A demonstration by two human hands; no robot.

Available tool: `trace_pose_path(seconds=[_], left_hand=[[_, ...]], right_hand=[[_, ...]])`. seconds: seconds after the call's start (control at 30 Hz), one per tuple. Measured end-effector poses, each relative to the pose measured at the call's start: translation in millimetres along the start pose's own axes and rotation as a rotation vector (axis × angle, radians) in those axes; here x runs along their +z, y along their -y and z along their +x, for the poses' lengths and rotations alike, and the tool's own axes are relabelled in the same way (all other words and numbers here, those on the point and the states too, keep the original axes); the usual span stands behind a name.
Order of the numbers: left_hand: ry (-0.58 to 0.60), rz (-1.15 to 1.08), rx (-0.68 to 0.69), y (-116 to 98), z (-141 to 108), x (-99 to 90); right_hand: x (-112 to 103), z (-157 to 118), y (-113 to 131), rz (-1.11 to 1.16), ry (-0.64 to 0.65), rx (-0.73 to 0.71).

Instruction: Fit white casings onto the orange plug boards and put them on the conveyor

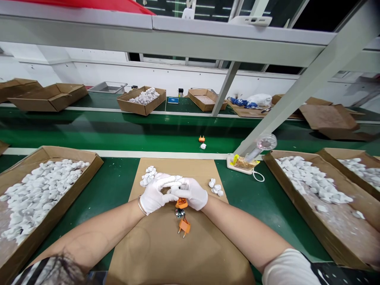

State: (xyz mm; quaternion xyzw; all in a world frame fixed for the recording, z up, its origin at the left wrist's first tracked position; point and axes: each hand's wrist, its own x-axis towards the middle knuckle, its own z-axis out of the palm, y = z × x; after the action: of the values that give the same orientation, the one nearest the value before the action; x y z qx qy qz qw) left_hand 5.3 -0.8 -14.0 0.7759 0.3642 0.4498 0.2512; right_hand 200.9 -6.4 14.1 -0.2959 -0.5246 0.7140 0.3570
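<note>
My left hand [157, 194] and my right hand [192, 193], both in white gloves, meet above the cardboard sheet [178, 253]. Their fingers are closed around small white pieces that I cannot make out clearly. Just below the fingers are an orange plug part [181, 203], a small metallic part [179, 213] and an orange plug [184, 226] with two pins and dark wires. White lumps [149, 176] lie beyond my left hand, and a few more white lumps [216, 187] lie to the right of my right hand.
Cardboard trays of white pieces stand at the left [56, 213] and right [308, 225]. A green conveyor [148, 132] crosses behind, carrying an orange plug [202, 139]. A slanted post [285, 105] rises beside a small clear fan [264, 143]. Another box [154, 106] stands farther back.
</note>
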Motion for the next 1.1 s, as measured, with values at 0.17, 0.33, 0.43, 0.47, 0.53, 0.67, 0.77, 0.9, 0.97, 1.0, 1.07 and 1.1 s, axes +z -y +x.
trace_pose_path(seconds=[0.17, 0.33, 0.43, 0.47, 0.53, 0.67, 0.77, 0.9, 0.97, 1.0, 1.07, 1.1], left_hand=[[0.031, -0.066, -0.037, 3.3, 0.1, -0.9], [0.075, -0.116, -0.054, 1.4, 2.7, -2.5], [0.094, -0.141, -0.058, -3.4, 4.4, -2.3], [0.099, -0.146, -0.057, -5.3, 4.9, -2.4], [0.104, -0.149, -0.052, -8.3, 5.7, -3.1], [0.102, -0.145, -0.062, -9.6, 6.9, -5.5], [0.097, -0.150, -0.069, -8.1, 7.2, -5.5], [0.093, -0.145, -0.052, -9.9, 6.6, -4.2], [0.098, -0.135, -0.031, -12.2, 6.4, -4.4], [0.101, -0.127, -0.021, -13.3, 6.5, -4.8], [0.104, -0.108, -0.001, -14.5, 7.3, -6.3], [0.103, -0.101, 0.007, -14.4, 8.0, -7.4]], right_hand=[[0.5, -0.7, 0.7, 0.033, 0.004, -0.028], [0.4, 2.1, -0.6, 0.121, 0.042, -0.045], [0.6, 3.2, -2.7, 0.198, 0.021, -0.043], [0.4, 3.4, -3.3, 0.212, 0.009, -0.042], [-0.8, 3.8, -4.3, 0.223, -0.010, -0.038], [-4.0, 4.9, -5.7, 0.205, -0.025, -0.042], [-5.8, 6.1, -6.3, 0.180, -0.013, -0.045], [-7.0, 6.8, -7.9, 0.166, -0.008, -0.060], [-7.2, 6.7, -9.5, 0.162, -0.015, -0.071], [-7.3, 6.6, -10.3, 0.161, -0.019, -0.076], [-7.1, 6.2, -11.9, 0.155, -0.023, -0.082], [-6.9, 5.9, -12.3, 0.151, -0.023, -0.082]])
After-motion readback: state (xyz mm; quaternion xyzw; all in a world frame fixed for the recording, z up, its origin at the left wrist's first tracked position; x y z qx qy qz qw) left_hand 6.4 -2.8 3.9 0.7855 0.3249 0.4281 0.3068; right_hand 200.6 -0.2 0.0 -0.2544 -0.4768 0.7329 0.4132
